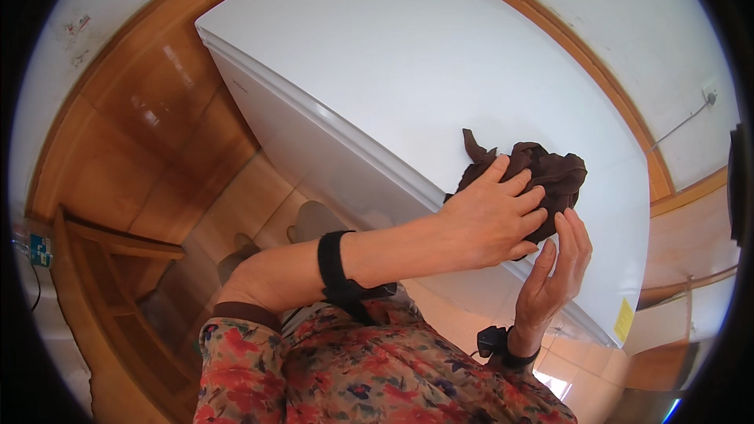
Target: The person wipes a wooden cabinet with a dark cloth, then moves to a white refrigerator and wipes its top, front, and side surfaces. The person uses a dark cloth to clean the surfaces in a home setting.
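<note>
A bunched dark brown cloth (556, 171) lies on the white lid (377, 59) of a chest freezer, near the lid's front edge. My left hand (492, 221) reaches across from the left and is palm down on the cloth. Its spread fingers bend into the folds, and the thumb is at the cloth's near side. To the right, my right hand (556, 271) is raised with its fingers apart. The right fingertips meet the near right edge of the cloth, but the hand does not close around it. Part of the cloth is hidden under my left hand.
A yellow label (623, 319) is stuck near the lid's right corner. On the right wall, a plug with a cord (711, 98) sits in a socket. Wooden wall panelling (135, 118) and a wooden furniture frame (112, 271) stand at the left. Tiled floor (259, 194) shows below.
</note>
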`<state>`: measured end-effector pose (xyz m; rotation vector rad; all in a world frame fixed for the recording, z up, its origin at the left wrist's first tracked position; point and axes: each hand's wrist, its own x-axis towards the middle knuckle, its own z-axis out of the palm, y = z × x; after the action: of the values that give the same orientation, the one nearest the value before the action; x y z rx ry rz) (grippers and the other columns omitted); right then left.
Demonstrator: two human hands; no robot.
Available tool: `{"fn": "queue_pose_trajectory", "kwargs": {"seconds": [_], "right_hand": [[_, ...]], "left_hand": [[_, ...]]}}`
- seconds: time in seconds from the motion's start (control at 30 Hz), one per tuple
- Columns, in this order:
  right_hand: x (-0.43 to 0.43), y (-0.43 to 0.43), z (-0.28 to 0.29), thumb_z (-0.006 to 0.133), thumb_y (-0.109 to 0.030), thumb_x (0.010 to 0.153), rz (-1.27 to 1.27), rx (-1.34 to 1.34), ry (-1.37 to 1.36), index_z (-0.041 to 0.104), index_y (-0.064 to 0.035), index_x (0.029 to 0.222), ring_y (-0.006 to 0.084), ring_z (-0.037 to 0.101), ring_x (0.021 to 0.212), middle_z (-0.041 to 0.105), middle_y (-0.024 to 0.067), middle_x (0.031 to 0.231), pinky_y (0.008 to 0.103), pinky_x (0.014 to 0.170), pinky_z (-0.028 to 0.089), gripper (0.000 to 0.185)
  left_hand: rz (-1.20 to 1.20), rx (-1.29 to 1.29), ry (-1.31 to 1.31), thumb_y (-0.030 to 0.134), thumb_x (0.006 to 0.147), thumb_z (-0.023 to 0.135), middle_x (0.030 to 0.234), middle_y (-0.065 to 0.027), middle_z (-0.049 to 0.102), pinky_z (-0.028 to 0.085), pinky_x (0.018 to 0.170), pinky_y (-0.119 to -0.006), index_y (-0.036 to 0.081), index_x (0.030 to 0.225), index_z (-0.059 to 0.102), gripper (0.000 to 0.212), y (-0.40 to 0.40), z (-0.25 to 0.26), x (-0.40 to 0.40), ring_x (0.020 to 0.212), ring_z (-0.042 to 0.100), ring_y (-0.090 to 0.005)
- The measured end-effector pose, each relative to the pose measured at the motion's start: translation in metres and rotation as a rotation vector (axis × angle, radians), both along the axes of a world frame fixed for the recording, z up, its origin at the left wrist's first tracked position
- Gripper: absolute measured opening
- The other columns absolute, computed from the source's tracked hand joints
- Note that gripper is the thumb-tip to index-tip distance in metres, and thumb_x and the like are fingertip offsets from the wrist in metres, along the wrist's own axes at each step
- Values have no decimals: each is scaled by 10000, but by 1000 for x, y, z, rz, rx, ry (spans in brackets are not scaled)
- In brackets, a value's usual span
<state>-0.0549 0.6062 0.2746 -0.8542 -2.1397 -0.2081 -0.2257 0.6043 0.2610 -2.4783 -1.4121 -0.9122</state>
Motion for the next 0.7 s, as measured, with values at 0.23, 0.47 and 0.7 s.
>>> {"fn": "queue_pose_trajectory", "kwargs": {"seconds": [0.23,0.47,0.7], "right_hand": [[-10,11,-9,547,-27,913,50,-80,-55,595,-20,1201,366,509,1212,556,160,1272,465,998,403,292],[-38,16,-6,628,-87,884,53,-160,-186,609,-55,1193,355,509,1204,551,129,1269,457,969,431,312],[-56,17,-2,681,-145,859,98,-56,-378,603,-52,1199,356,511,1201,543,135,1273,466,974,434,361]], "left_hand": [[250,18,-37,345,805,658,1110,-71,570,360,959,-471,86,989,601,323,-5,0,-74,1134,515,-249],[747,228,116,305,884,538,1161,-50,607,383,963,-480,103,1088,637,304,-14,-22,-242,1154,533,-227],[1206,62,-162,393,975,431,1398,-37,502,259,1081,-610,178,1301,567,414,-28,-42,-400,1358,372,-270]]}}
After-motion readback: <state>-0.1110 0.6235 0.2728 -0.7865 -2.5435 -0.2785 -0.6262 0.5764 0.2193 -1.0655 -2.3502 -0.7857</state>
